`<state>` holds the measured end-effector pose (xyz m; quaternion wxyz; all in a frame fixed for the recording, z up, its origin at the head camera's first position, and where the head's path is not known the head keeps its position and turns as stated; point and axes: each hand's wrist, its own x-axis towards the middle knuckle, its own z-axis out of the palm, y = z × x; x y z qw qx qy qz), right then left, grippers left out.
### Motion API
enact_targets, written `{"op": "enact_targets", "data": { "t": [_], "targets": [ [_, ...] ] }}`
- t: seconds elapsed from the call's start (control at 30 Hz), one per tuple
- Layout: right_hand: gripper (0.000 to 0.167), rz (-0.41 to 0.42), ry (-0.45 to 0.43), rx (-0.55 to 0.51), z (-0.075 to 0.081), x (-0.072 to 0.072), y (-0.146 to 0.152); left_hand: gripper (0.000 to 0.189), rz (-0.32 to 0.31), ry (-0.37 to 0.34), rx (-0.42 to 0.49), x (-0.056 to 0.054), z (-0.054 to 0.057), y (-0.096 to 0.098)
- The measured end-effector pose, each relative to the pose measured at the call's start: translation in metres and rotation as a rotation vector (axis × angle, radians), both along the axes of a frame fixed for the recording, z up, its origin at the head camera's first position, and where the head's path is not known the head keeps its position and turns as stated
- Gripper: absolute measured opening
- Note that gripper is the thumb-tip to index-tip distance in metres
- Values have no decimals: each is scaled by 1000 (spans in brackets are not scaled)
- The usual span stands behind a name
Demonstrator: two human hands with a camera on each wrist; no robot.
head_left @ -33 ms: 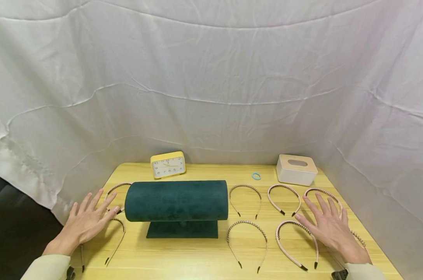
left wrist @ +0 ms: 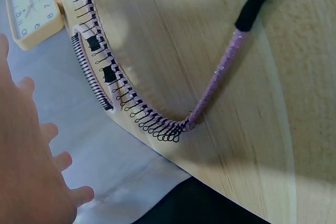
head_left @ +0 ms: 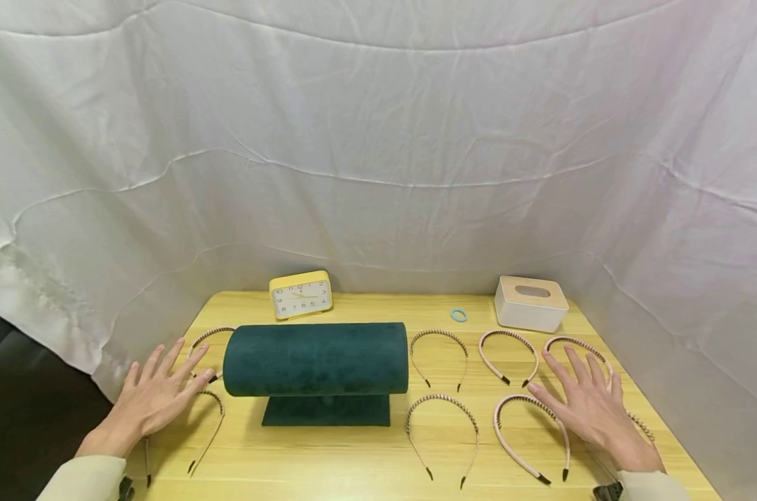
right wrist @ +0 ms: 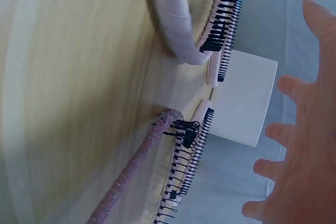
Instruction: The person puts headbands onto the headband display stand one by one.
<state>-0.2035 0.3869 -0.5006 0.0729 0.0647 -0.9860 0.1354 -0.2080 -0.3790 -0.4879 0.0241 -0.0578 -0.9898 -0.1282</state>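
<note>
Spread fingers show on my left hand (head_left: pixel 156 393), which hovers over the left headbands and holds nothing. Beneath it lie a front headband (head_left: pixel 212 438), partly hidden, and a back headband (head_left: pixel 212 331). In the left wrist view, one headband (left wrist: pixel 215 77) has a glittery pink band, black end and comb teeth. On the other side, my right hand (head_left: pixel 588 403) is likewise spread above a back headband (head_left: pixel 572 339) and a front headband (head_left: pixel 641 426) that it partly covers. A thick pale headband (right wrist: pixel 170 14) and a thin glittery headband (right wrist: pixel 128 169) appear in the right wrist view.
A dark green velvet roll stand (head_left: pixel 316 362) stands left of centre. Several more headbands (head_left: pixel 441 398) lie in two rows right of it. At the back are a yellow clock (head_left: pixel 300 296), a blue ring (head_left: pixel 458 315) and a tissue box (head_left: pixel 531 306). Pale curtains (head_left: pixel 378 139) surround the table.
</note>
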Motion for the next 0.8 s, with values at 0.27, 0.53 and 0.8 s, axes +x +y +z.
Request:
{"op": "enact_targets", "data": {
  "t": [0.27, 0.53, 0.8],
  "targets": [
    [83, 0, 0, -4, 0, 1, 1, 73, 3, -9, 8, 2, 1, -1],
    [83, 6, 0, -14, 1, 0, 2, 72, 0, -14, 8, 2, 2, -1],
    [81, 43, 28, -53, 7, -2, 1, 70, -8, -29, 68, -3, 9, 3]
  ]
}}
